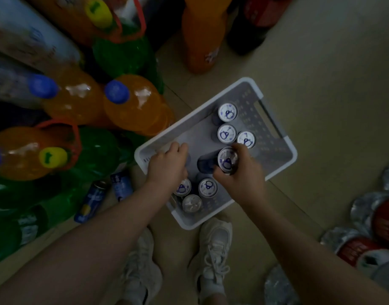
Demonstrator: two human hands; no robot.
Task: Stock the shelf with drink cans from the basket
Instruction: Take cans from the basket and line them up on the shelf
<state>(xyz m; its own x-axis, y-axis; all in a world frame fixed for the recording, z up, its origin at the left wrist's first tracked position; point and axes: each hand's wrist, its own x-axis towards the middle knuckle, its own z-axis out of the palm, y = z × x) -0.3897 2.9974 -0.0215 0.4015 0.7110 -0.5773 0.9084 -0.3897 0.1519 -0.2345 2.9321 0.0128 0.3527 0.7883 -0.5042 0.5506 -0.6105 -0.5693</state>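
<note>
Forearms come in from the near edge, white sneakers (213, 258) on the tiled floor (310, 89) just below them

Basket (293, 159), white plastic, sits on the floor right beyond the shoes, long axis running near-left to far-right. Cans stand upright inside: a near cluster of three (208, 187), a far group of three (227, 133), bare basket bottom showing on the left side

Right hand (239, 172) is over the middle of the basket, fingers closed round the upper wall of one can (227, 160), lid facing the camera, can tilted. Looks part-lifted, can't confirm it's clear of the bottom

Left hand (167, 166) is at the basket's left side, fingers curled down over something; whether that's a can or the rim, can't tell, hand hides it

Two blue cans (121, 183) lie on the floor left of the basket, against the big bottles (132, 106) (orange and green, shrink-wrapped). More bottles further back. No shelf clearly in view

Handling, my read: full cans, so moderate weight, rigid wall, smooth and maybe slick. Grip round the side wall just under the rim as the right hand does, not by the pull tab. Thin walls dent if dropped or knocked together. Neighbours stand close, so lift straight up to avoid tipping them
</note>
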